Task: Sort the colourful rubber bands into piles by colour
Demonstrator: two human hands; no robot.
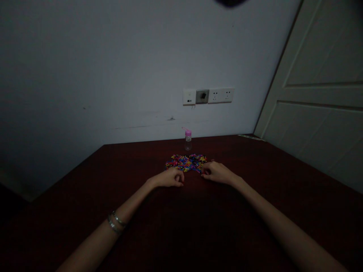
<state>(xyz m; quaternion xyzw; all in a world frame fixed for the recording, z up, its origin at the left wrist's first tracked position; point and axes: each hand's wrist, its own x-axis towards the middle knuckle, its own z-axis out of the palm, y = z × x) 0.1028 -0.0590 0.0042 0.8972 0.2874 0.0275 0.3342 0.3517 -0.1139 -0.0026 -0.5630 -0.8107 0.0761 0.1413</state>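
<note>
Table (198,223): smooth wood finish, low sheen. Bottle (187,145) on table: smooth, clear plastic. Pile (187,163) on table: material indistinct. Wall (127,75) behind table: matt, scuffed. Sockets (220,95) above table: smooth plastic. Bracelets (113,225) over table: shiny metal.

"What is lying there?"

"A heap of small, bright pieces (187,163) is spreading over the dark red tabletop (181,219), low and wide."

"Which colours are showing?"

"Pink, yellow, blue, red and black are mingling."

"And how are they resting?"

"They're overlapping loosely, pointing every which way; some are looking slender and loop-like, but their smallness is hiding their exact kind."
</note>
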